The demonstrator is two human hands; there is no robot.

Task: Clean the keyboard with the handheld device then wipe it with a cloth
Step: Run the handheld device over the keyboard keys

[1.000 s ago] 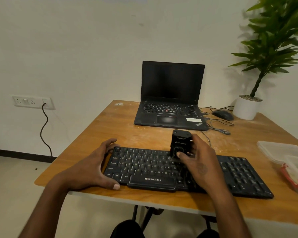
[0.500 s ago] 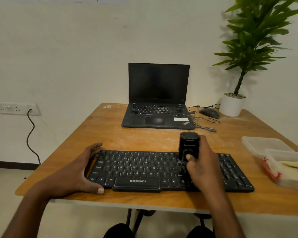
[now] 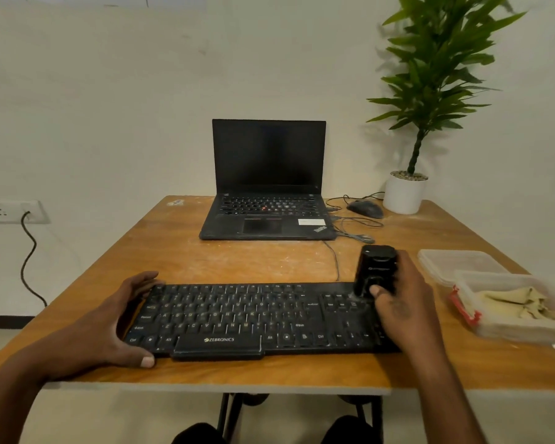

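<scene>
The black Zebronics keyboard (image 3: pixel 260 318) lies along the near edge of the table (image 3: pixel 205 257), and everything else is placed from it; at its left end the left hand (image 3: pixel 109 328) braces it, thumb curled on the front corner and fingers curved over the far corner, so this grip holds the keyboard itself; toward its right end the right hand (image 3: pixel 401 302) wraps the black handheld device (image 3: pixel 377 272), thumb on the front face, the device standing upright with its lower end on or just above the keys near the number block.

The main risk, as I judge it, is the keyboard sliding or tipping off the near edge, since it sits so close to it; a hard push from the device while the left hand slackens would cause that; pressing too steeply could also snag a keycap.

Just right of the keyboard a clear plastic box (image 3: pixel 523 328) holds a crumpled yellowish cloth (image 3: pixel 519 304), with its lid (image 3: pixel 458 262) beyond; a wide sweep of the right elbow could knock the box off the table's side.

Behind the keyboard its cable (image 3: pixel 332 257) runs toward the open laptop (image 3: pixel 268 187); dragging the device backward could catch it; farther right stand a mouse (image 3: pixel 364 208) and a potted plant (image 3: pixel 404 192).
</scene>
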